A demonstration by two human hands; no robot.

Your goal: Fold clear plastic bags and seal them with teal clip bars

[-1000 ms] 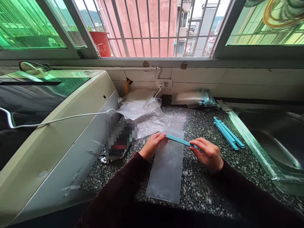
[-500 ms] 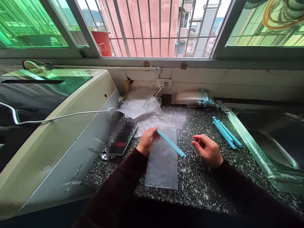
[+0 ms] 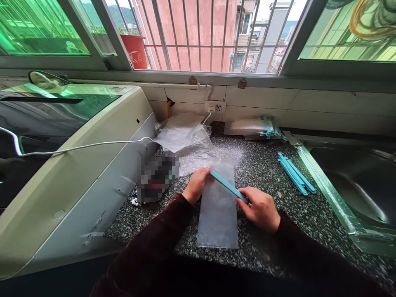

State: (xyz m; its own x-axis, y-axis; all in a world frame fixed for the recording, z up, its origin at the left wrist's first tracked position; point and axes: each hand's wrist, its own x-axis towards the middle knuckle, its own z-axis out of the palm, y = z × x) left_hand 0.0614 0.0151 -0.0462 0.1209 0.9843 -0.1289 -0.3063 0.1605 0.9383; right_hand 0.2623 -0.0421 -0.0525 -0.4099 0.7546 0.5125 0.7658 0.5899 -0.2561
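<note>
A long, slim blue plastic bag clip runs slantwise between my two hands. My left hand pinches its upper left end, and the fingers of my right hand are closed on its lower right end. Below it a clear flat plastic bag lies on the counter, partly covered by the clip. Whether my left fingers also grip the bag's edge, I cannot tell. Several more blue bag clips lie in a loose bunch to the right of my right hand.
Loose clear bags are heaped by the wall, beside a packed pile with blue pieces at its end. A blurred-out phone-like object lies left of my hands. A white machine borders the left, a steel sink the right.
My right hand has moved left and closed on the free lower end of the bag clip. My left hand still holds the other end. The view has shifted slightly.
</note>
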